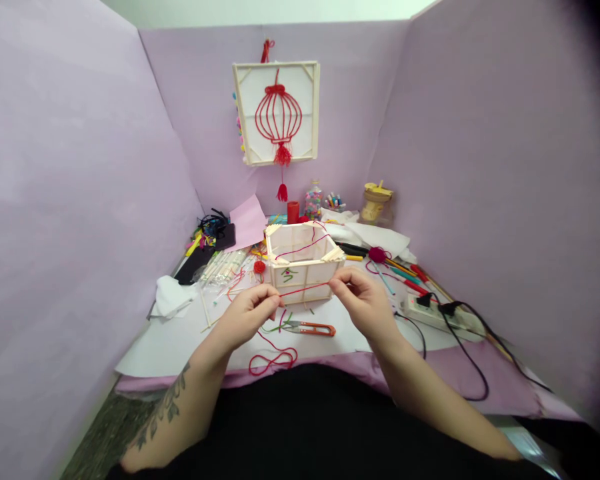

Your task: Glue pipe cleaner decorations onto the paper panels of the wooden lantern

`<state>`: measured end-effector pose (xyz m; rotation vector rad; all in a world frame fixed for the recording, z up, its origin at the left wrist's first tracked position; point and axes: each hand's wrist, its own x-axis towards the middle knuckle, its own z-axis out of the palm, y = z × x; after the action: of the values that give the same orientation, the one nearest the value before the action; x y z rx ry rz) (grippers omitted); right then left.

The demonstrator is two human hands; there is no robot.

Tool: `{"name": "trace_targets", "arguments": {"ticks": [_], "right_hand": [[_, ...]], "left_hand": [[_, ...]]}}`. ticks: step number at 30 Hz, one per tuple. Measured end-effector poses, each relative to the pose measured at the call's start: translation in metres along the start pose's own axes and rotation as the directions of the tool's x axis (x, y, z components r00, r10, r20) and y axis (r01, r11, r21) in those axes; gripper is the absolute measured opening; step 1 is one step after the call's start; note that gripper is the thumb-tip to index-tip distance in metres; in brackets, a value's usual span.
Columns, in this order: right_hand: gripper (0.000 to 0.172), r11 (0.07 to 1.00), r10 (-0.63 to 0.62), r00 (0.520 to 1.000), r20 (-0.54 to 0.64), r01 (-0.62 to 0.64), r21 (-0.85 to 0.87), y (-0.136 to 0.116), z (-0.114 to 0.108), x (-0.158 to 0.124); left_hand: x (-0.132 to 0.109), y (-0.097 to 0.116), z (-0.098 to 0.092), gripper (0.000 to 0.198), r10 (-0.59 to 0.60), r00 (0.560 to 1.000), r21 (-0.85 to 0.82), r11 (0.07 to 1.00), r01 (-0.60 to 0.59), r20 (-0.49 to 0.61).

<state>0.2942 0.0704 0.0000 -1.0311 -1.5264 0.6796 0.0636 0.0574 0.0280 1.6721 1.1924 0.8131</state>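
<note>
A length of red yarn [305,291] is stretched taut between my two hands. My left hand [257,310] pinches one end of the span, and my right hand [355,293] pinches the other, fingertips closed on both sides. Slack from the same colour of yarn lies in loops on the table below my left hand. Right behind the taut yarn stands a box-shaped wooden stick frame [305,273] with pale panels, its top open. A small green design with a bit of red marks its front panel. Orange-handled thread snips [315,328] lie below the hands among short green snippets.
A finished square lantern [305,150] with a red yarn design hangs on the back wall. Bundled sticks [224,268] lie left, near a red yarn ball [259,267]. Pens, a dark red yarn ball [377,255] and a power strip [443,317] with black cables occupy the right.
</note>
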Motion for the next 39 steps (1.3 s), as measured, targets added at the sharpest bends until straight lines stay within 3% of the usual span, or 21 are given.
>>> {"name": "trace_targets", "arguments": {"ticks": [3,6,13,18,21,26,31,39], "right_hand": [[0.022,0.999,0.024,1.0,-0.003,-0.024,-0.022,0.004,-0.002,-0.001],[0.021,0.998,0.027,0.996,0.087,-0.021,-0.067,0.003,-0.003,-0.002],[0.019,0.996,0.005,0.954,0.299,0.022,-0.086,-0.016,0.015,0.003],[0.019,0.998,0.044,0.918,0.393,-0.02,-0.064,-0.018,0.028,0.011],[0.02,0.983,0.097,0.928,0.36,-0.146,0.111,-0.015,0.027,0.017],[0.019,0.854,0.177,0.929,0.325,-0.309,0.419,-0.018,0.026,0.029],[0.021,0.769,0.261,0.913,0.313,-0.393,0.505,-0.024,0.03,0.037],[0.021,0.709,0.243,0.922,0.301,-0.381,0.593,-0.027,0.033,0.039]], "left_hand": [[0.003,-0.004,0.001,0.023,-0.012,0.999,-0.018,1.0,0.012,-0.036],[0.006,-0.003,0.002,0.022,0.007,0.998,-0.009,1.0,-0.008,-0.061],[0.011,0.009,0.004,0.022,0.061,0.997,0.131,0.989,-0.067,0.052],[0.013,0.01,0.004,0.022,0.101,0.994,0.182,0.978,-0.105,0.036],[0.014,0.004,0.008,0.025,0.076,0.997,0.047,0.996,-0.077,0.01],[0.019,-0.011,0.028,0.033,0.019,1.0,-0.281,0.959,-0.022,-0.013],[0.019,-0.013,0.046,0.038,-0.03,0.999,-0.599,0.8,0.041,0.028],[0.01,-0.004,0.057,0.047,-0.09,0.972,-0.753,0.617,0.226,0.218]]}}
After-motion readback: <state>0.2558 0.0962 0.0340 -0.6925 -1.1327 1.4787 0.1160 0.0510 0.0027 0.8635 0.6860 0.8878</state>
